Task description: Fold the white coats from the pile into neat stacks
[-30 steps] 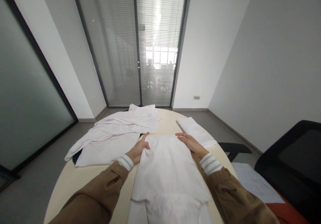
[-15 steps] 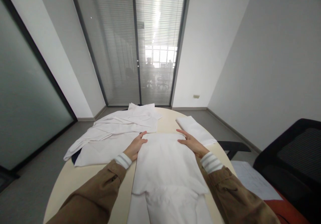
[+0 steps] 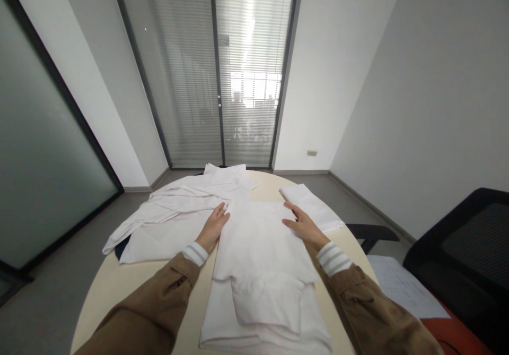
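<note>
A partly folded white T-shirt [image 3: 266,243] lies lengthwise on the table in front of me, its folded layers and near edge showing close to my body. My left hand [image 3: 213,226] is at its far left corner, thumb over the cloth and the lower fingers tucked at the side. At the far right corner, my right hand [image 3: 304,226] pinches the cloth in the same way, index finger stretched along the edge. The fingers under the fabric are hidden.
Loosely spread white garments [image 3: 170,217] cover the table's left side. A folded white cloth [image 3: 312,206] lies at the right edge of the round table [image 3: 107,286]. A black chair [image 3: 457,249] stands at the right, near papers [image 3: 401,283] and something red [image 3: 449,334].
The T-shirt has slid away from me, so its near edge now shows fully. Its far edge sits a little farther forward, and my hands have shifted slightly with it.
</note>
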Demonstrator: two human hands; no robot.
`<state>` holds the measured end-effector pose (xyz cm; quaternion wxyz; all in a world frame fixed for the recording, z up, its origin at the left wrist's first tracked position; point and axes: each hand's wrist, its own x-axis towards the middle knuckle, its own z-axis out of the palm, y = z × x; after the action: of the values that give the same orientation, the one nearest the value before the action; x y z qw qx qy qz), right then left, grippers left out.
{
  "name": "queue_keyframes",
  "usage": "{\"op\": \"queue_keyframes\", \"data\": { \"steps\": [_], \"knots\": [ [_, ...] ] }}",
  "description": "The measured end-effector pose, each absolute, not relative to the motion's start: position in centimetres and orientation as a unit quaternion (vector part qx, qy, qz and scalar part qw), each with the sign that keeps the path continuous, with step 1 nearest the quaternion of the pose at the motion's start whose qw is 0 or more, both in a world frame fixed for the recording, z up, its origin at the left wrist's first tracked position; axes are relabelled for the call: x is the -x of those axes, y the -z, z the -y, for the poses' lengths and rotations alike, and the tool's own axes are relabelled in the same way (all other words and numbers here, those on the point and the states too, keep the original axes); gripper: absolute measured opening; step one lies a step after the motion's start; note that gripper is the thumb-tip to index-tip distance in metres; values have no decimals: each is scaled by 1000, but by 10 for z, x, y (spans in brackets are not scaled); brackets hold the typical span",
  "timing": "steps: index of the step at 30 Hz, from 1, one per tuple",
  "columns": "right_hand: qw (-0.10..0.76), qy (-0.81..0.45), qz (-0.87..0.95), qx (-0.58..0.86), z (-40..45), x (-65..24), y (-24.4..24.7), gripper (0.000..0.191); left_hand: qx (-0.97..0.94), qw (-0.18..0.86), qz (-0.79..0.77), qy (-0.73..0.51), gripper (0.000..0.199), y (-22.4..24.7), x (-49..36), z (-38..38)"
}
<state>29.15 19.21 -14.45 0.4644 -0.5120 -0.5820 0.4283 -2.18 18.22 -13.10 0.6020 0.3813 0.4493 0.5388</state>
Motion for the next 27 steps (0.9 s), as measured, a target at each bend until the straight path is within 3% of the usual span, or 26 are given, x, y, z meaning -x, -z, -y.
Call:
{"op": "queue_keyframes", "data": {
  "steps": [7,13,17,23,27],
  "knots": [
    [426,-465,567,529,-184,-293,142,58,-426,616,-436,-499,61,136,26,-181],
    [354,-456,587,568,-176,-292,132,52,-410,659,-406,-483,87,134,27,-176],
    [351,-513,564,543,-167,-289,119,51,-384,669,-404,-492,93,128,27,-174],
    [359,-563,523,529,-162,-285,110,52,-348,639,-442,-525,55,125,23,-182],
    [354,-570,524,524,-161,-286,109,53,-382,607,-435,-545,56,133,24,-186]
  ]
}}
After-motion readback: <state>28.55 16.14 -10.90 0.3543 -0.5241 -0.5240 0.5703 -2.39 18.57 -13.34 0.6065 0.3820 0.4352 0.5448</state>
